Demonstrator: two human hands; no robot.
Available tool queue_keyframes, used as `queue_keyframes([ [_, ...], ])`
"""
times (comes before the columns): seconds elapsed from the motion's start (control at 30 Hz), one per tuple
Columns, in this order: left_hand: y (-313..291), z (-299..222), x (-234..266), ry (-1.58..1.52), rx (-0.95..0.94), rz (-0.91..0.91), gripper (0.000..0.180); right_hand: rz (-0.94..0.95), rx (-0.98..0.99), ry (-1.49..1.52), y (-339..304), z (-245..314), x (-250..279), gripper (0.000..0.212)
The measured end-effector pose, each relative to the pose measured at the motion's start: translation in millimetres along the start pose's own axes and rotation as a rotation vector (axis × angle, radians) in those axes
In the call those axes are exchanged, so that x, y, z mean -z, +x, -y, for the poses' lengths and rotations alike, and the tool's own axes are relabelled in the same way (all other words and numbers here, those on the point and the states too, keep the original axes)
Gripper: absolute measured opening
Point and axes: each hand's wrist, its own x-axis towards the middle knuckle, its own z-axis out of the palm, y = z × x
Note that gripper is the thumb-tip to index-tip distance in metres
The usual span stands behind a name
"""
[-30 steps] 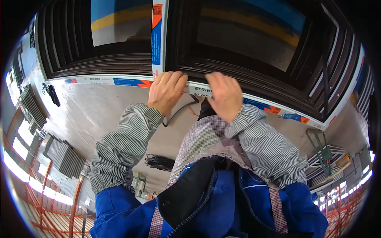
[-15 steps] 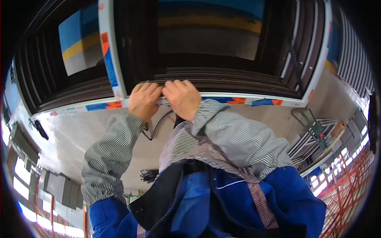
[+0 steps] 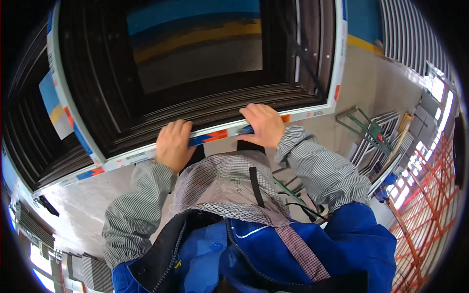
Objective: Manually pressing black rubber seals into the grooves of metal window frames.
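In front of me is a large window frame with dark, stepped inner profiles. Its white outer edge carries orange and blue film strips. My left hand is closed over the near edge, left of its middle, fingers hooked over the inner side. Further right along the same edge, my right hand also grips it, the thumb lying on the outer face. A gap with part of an orange and blue strip shows between the hands. The parts of the edge beneath my fingers are hidden.
A second dark framed section adjoins on the left. To the right stand a green metal stand and several leaning pale frames. Red metal racking rises at the lower right. A grey ribbed surface is at the upper right.
My hands were close together and are now apart: the right has moved right along the edge, the left slightly lower. In view, the window frame has shifted left and its near edge now slants.
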Motion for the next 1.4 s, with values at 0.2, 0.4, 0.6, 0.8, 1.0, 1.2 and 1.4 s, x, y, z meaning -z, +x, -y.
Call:
queue_keyframes([
  [0.2, 84, -115, -54, -0.066, -0.056, 0.004, 0.057, 0.117, -0.087, 0.059, -78, -112, 48, 0.07],
  [0.4, 164, -228, -102, -0.126, -0.166, -0.065, 0.06, -0.045, 0.043, -0.169, -117, -189, 47, 0.041],
  [0.6, 187, -247, -134, 0.068, -0.121, -0.083, 0.032, -0.173, 0.093, -0.301, -116, -193, 34, 0.012],
  [0.8, 184, -257, -125, 0.041, -0.086, 0.001, 0.064, -0.043, 0.027, -0.136, -123, -190, 47, 0.034],
  [1.0, 181, -260, -115, -0.15, -0.052, -0.195, 0.066, 0.032, 0.115, 0.174, -128, -211, 139, 0.057],
  [1.2, 186, -261, -125, -0.081, 0.308, -0.213, 0.068, -0.133, 0.114, 0.25, -94, -321, 217, 0.051],
  [1.4, 194, -269, -104, -0.036, 0.468, -0.103, 0.071, -0.068, 0.124, 0.229, -51, -412, 285, 0.04],
])
